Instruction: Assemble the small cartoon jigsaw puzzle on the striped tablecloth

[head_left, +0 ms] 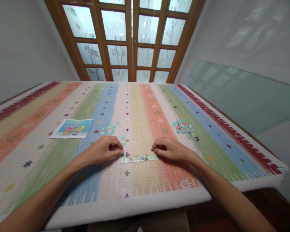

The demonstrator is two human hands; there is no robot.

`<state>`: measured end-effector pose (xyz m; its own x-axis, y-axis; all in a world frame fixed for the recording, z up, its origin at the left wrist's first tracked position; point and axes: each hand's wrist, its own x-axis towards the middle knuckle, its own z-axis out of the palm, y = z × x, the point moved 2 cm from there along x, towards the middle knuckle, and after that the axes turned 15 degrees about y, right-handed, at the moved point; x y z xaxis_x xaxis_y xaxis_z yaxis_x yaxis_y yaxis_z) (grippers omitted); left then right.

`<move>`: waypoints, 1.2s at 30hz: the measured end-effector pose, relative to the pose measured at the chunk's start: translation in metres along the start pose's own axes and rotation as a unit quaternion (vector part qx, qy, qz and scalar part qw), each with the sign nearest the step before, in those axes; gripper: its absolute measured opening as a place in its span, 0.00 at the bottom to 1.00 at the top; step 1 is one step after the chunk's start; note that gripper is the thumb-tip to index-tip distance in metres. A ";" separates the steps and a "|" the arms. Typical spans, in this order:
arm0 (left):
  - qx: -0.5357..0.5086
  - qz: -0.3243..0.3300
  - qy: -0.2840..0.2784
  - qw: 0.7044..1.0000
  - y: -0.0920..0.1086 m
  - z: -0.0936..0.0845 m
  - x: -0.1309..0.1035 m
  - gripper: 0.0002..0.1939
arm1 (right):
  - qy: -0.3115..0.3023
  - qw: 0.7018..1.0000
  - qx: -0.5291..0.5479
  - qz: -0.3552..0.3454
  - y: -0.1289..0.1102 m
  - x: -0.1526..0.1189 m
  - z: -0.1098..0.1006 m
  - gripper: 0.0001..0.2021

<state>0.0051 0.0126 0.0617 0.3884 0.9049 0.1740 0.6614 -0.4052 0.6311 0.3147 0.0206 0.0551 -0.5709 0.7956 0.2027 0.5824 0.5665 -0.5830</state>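
A narrow strip of joined jigsaw puzzle pieces [139, 158] lies flat near the front of the table, with a pale lower edge. My left hand [103, 149] pinches a teal puzzle piece [123, 154] at the strip's left end. Over the right end, my right hand [170, 148] has its thumb and fingers pressed together; whatever they hold is hidden. Several loose teal pieces [108, 129] are scattered beyond my left hand, a few close to its fingertips. Farther right, past my right hand, sits a heap of mixed-colour puzzle pieces [183, 128].
A printed cartoon picture [73, 129] rests on the left of the table. The striped tablecloth [137, 112] covers the whole table. Behind it stand wooden doors with frosted panes [117, 54]; a glass panel [232, 93] leans by the right wall.
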 end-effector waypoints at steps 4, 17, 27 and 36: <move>0.066 -0.009 0.122 0.990 -0.014 -0.017 0.005 0.14 | 0.004 1.000 -0.004 -0.004 0.001 0.000 0.001 0.09; 0.201 -0.039 0.189 0.960 -0.037 -0.012 0.012 0.14 | 0.006 1.000 -0.011 -0.010 -0.003 0.000 0.000 0.09; 0.173 -0.053 0.212 0.960 -0.044 -0.011 0.013 0.09 | 0.013 1.000 -0.010 -0.009 -0.001 0.001 0.002 0.10; 0.153 -0.061 0.216 0.962 -0.046 -0.012 0.012 0.07 | 0.015 1.000 -0.011 -0.007 0.000 0.002 0.003 0.09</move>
<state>-0.0277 0.0437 0.0440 0.0360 0.8908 0.4529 0.8686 -0.2520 0.4267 0.3118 0.0212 0.0530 -0.5611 0.7938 0.2348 0.5876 0.5817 -0.5625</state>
